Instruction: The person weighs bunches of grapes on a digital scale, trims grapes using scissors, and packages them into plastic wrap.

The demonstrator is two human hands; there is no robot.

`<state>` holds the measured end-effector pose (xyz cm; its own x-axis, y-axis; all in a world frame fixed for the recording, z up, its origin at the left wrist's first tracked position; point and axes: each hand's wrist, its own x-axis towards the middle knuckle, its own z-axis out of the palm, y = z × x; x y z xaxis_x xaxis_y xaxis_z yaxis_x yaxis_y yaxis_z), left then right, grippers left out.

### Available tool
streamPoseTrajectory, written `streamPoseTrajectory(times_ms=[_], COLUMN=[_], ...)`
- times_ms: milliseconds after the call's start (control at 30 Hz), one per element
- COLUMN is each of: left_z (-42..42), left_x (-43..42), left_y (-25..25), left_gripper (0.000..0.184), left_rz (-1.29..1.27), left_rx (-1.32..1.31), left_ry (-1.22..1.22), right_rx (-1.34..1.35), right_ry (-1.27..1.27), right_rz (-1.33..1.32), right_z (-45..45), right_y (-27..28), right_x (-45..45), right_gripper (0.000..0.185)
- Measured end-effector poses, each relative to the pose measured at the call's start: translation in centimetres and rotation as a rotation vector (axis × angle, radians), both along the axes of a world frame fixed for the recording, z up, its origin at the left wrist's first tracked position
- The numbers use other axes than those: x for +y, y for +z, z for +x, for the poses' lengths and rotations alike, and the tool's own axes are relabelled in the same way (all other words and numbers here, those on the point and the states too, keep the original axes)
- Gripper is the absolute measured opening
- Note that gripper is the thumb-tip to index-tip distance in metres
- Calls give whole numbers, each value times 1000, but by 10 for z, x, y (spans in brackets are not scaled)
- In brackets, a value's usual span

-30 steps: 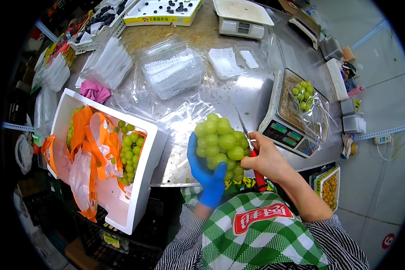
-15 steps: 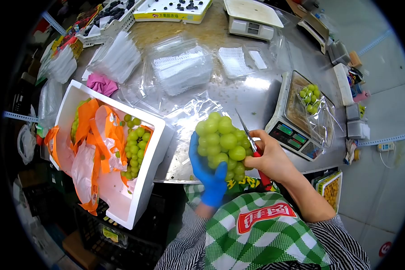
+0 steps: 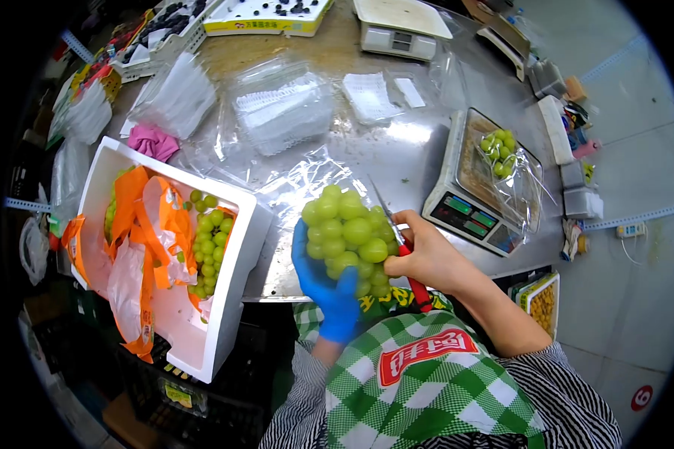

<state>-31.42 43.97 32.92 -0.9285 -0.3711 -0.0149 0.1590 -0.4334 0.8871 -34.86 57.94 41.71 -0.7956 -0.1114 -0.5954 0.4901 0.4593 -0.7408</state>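
Note:
A large bunch of green grapes (image 3: 346, 238) rests in my blue-gloved left hand (image 3: 328, 295), whose fingers wrap round its left side and underside. My bare right hand (image 3: 430, 254) is closed on red-handled scissors (image 3: 414, 278) at the bunch's right side. The scissor blades point up and away, beside the grapes. Behind the bunch, a sheet of clear film (image 3: 307, 179) lies on the metal table (image 3: 397, 168). To the right, a small cluster of grapes (image 3: 498, 152) in clear wrap sits on a digital scale (image 3: 481, 213).
At left stands a white foam box (image 3: 221, 318) holding more grapes (image 3: 211, 251) and orange-white bags (image 3: 131, 280). Clear plastic trays (image 3: 283, 108), a pink cloth (image 3: 152, 142) and a second scale (image 3: 401, 26) are farther back. A box of yellow fruit (image 3: 543, 305) is below the table's right edge.
The camera view has shifted slightly. Both hands still hold the bunch and scissors in nearly the same arrangement, with no clear change on the table.

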Motion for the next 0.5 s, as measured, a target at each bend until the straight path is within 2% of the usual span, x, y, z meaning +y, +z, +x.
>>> streamPoseTrajectory(times_ms=[400, 500], left_z=[6, 9], left_x=[-6, -6], left_y=[4, 0], left_gripper=[95, 96], left_rz=[-46, -21], left_rx=[72, 58], left_ry=[33, 27], right_rx=[-6, -33], right_ry=[-70, -29], right_rz=[-231, -95], right_z=[10, 12], right_y=[-19, -13], right_x=[4, 0], right_gripper=[68, 71])
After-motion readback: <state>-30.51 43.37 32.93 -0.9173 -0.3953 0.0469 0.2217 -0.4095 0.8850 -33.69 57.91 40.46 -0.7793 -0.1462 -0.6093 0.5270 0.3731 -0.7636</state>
